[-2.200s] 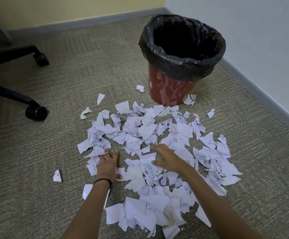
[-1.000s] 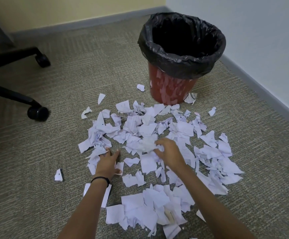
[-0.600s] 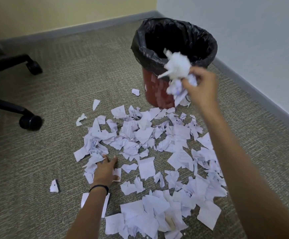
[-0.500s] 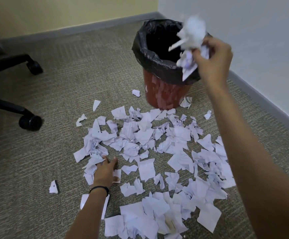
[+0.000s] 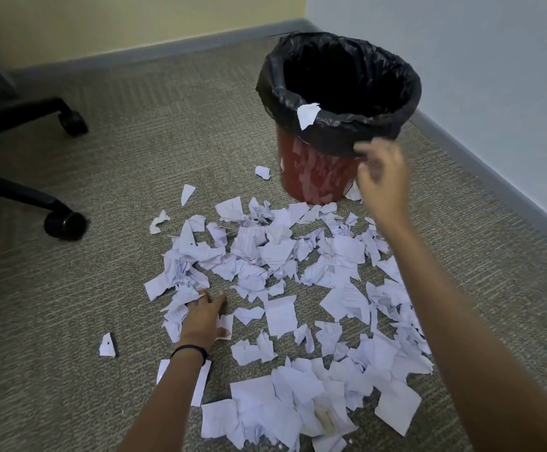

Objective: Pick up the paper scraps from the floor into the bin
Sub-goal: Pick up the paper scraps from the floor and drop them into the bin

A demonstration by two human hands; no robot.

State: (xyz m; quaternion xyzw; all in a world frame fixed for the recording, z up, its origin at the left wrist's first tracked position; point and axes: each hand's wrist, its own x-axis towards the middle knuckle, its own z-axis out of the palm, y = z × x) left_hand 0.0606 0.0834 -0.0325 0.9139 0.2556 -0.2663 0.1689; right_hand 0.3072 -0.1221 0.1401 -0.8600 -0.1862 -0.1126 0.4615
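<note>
A wide heap of white paper scraps (image 5: 282,275) covers the carpet in front of me. Behind it stands a red bin (image 5: 318,172) lined with a black bag; one white scrap (image 5: 308,115) hangs on its near rim. My right hand (image 5: 381,184) hovers in front of the bin's right side, blurred, fingers loosely curled and holding nothing. My left hand (image 5: 202,318), with a black band on the wrist, rests flat on the carpet at the heap's left edge, its fingertips touching scraps.
Black office-chair legs with castors (image 5: 65,225) reach in from the left. A grey skirting board (image 5: 494,187) and walls close the corner behind and right of the bin. Stray scraps (image 5: 107,344) lie apart on the carpet to the left.
My right hand gripped a bunch of scraps from the heap, lifted it over the bin and let it go; it is now lower and holds nothing. One scrap caught on the rim. My left hand stayed.
</note>
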